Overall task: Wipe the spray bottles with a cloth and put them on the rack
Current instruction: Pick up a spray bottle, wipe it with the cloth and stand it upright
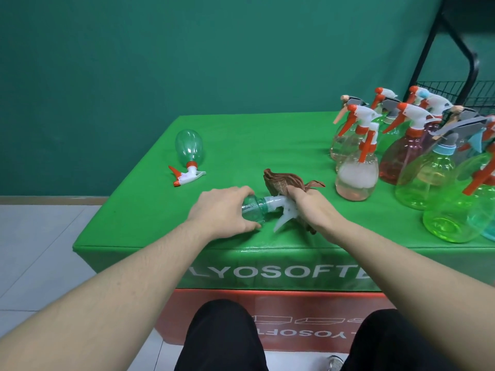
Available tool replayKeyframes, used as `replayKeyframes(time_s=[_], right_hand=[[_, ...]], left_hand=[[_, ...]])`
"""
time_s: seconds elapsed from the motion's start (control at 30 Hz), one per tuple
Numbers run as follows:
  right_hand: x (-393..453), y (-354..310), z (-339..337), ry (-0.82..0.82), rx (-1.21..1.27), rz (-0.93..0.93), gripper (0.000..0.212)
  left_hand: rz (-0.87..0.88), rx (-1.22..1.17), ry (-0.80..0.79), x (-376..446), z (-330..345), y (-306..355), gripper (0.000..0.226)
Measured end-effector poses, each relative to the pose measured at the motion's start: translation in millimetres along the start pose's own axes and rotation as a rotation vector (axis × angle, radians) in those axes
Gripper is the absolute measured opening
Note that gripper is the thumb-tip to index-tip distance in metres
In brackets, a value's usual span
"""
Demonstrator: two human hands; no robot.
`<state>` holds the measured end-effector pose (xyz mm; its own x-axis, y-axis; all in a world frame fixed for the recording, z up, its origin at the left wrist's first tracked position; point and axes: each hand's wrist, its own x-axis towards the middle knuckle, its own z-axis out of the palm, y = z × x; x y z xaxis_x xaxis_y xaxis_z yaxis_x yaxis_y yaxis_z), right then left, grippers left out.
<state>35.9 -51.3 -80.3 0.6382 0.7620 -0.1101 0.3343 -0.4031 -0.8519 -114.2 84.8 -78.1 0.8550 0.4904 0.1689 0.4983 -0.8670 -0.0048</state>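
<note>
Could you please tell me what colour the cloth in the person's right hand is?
The cloth is brown, seen in the head view.

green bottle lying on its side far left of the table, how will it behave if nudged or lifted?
The green bottle looks empty and see-through, so it is probably light. Its rounded body lies flat on the table, so a sideways nudge could roll it, though the red-and-white trigger head sticking out would likely stop a full turn. The smooth plastic may be slippery.

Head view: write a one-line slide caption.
Left hand steadies a lying spray bottle while the right hand wipes its nozzle with a brown cloth.
</note>
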Motion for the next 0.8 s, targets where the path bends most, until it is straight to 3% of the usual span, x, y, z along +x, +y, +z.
replayKeyframes(time_s=[0.1, 0.3, 0.47, 0.63, 0.8], right_hand=[[-8.4, 9.0, -6.8, 0.016, 0.002, 0.01, 0.05], [-22.2, 19.2, -21.0, 0.067, 0.101, 0.017, 0.041], [-27.6, 26.4, -24.3, 0.101, 0.204, 0.094, 0.069], [-17.4, 27.9, -13.8, 0.159, 0.41, 0.208, 0.047], [-14.8, 21.7, -8.0, 0.167, 0.506, 0.238, 0.047]], left_hand=[[-0.016, -0.009, -0.037, 4.0, -1.1, 1.0, 0.084], [-0.084, -0.094, -0.058, 6.6, -6.8, 0.4, 0.084], [-0.179, -0.195, -0.012, 4.8, -8.6, -2.6, 0.085], [-0.249, -0.105, 0.105, -4.9, -8.9, -11.2, 0.081], [-0.306, -0.198, 0.162, -13.7, -7.5, -12.5, 0.075]])
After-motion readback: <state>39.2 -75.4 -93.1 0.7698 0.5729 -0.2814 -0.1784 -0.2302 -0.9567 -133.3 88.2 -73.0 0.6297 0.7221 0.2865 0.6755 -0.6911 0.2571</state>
